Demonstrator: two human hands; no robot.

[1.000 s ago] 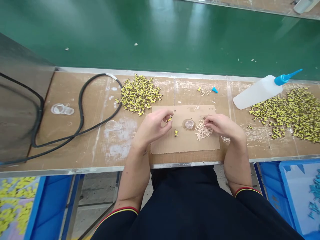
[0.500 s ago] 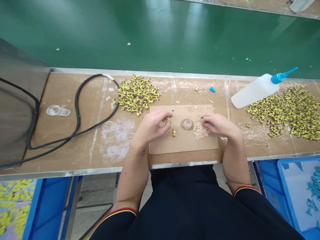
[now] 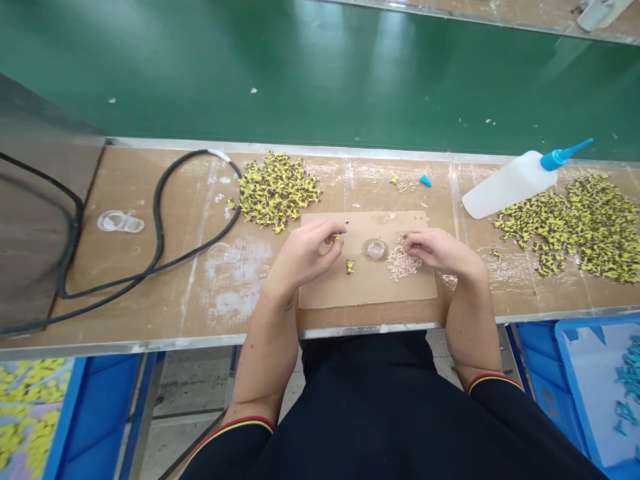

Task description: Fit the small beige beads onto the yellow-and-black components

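My left hand [image 3: 315, 250] is over the left part of a cardboard sheet [image 3: 345, 293], its fingertips closed on a small yellow figure piece [image 3: 337, 237]. Just below those fingers, a yellow-and-dark figure piece [image 3: 350, 267] lies on the cardboard. My right hand [image 3: 435, 248] reaches into a pile of tiny cream-coloured parts [image 3: 401, 265], thumb and fingers pinched together. Whether a part is between them is too small to make out. Between my hands sits a small clear round dish [image 3: 375, 249] on a stained patch of the sheet.
A heap of yellow-and-brown pieces [image 3: 277, 190] lies back left, another heap [image 3: 595, 227] at right. A white squeeze bottle [image 3: 510, 185] leans over the right heap. A blue cap [image 3: 425, 181] lies behind the cardboard. A black cable [image 3: 159, 220] loops at left.
The view has shifted very slightly. Both hands keep nearly the same places and grips; nothing else has visibly moved.
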